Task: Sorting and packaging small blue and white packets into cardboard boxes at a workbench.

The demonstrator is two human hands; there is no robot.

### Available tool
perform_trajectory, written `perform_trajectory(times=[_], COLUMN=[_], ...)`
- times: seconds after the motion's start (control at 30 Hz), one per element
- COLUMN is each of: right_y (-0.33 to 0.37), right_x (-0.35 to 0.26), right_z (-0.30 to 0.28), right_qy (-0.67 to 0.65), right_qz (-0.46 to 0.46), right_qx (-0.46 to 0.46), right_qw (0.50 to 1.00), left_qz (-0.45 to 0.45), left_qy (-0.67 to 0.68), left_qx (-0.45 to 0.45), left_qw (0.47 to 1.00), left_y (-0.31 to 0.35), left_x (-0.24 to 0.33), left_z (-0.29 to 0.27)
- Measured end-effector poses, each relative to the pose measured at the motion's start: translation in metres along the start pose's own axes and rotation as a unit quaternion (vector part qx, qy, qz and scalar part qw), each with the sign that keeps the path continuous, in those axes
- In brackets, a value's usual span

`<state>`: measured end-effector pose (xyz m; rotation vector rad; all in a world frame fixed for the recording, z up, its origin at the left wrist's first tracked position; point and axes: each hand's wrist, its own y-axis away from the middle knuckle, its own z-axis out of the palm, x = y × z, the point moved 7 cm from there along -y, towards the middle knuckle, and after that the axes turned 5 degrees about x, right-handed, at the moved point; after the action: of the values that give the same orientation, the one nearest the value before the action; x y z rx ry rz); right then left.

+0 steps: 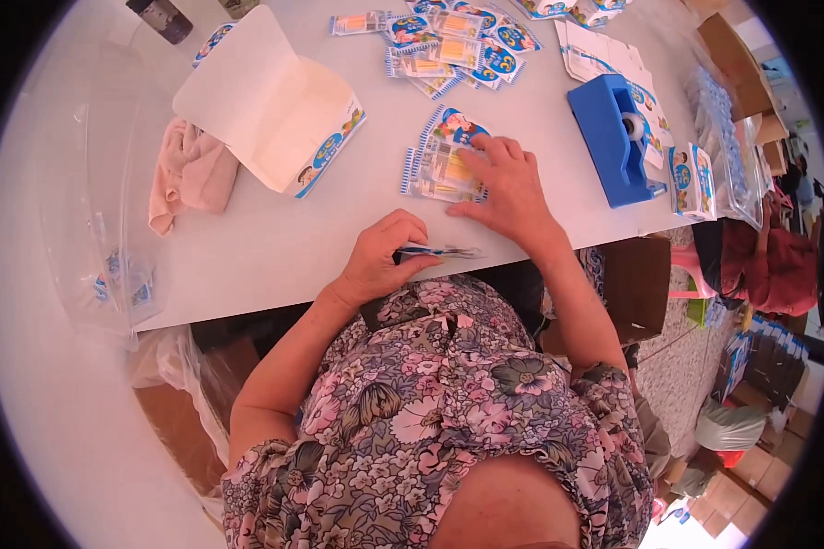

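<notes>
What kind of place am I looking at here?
Likely a small packing workshop: a white table strewn with small packets, a blue tape dispenser, and cardboard boxes stacked around. The left hand holds one packet.

The left hand is curled with fingers pinched together near the body; the right hand reaches forward, palm down, fingers spread flat

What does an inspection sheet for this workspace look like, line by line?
Surface: white table, mostly bare near its front edge.
Job's things: small packet at the edge; packet stack under the right hand.
Clutter: folded card, pink cloth, blue tape dispenser, loose packets, clear bags.
Hands: left hand pinches the small packet; right hand lies flat on the stack.
Cables: nothing seen.
Surroundings: cardboard boxes, floor bags.
</notes>
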<state>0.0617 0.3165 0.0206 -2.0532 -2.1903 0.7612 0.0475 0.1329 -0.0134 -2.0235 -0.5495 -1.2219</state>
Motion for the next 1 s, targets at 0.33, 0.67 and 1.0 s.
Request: perform_trajectory(times=[0.33, 0.67, 1.0], right_y=[0.003, -0.025, -0.012], right_x=[-0.01, 0.004, 0.002], right_z=[0.004, -0.017, 0.01], right_qy=[0.031, -0.009, -0.096], right_qz=[-0.116, -0.086, -0.031], right_qx=[0.061, 0.079, -0.065], right_qw=[0.991, 0.993, 0.993], left_qz=[0.114, -0.084, 0.07], left_qy=[-0.179, 0.044, -0.058], left_qx=[0.092, 0.006, 0.054], left_qw=[0.973, 0.995, 0.994], left_y=[-0.012, -0.004, -0.026], left_x=[0.037, -0.019, 0.006], left_z=[-0.011, 0.002, -0.013])
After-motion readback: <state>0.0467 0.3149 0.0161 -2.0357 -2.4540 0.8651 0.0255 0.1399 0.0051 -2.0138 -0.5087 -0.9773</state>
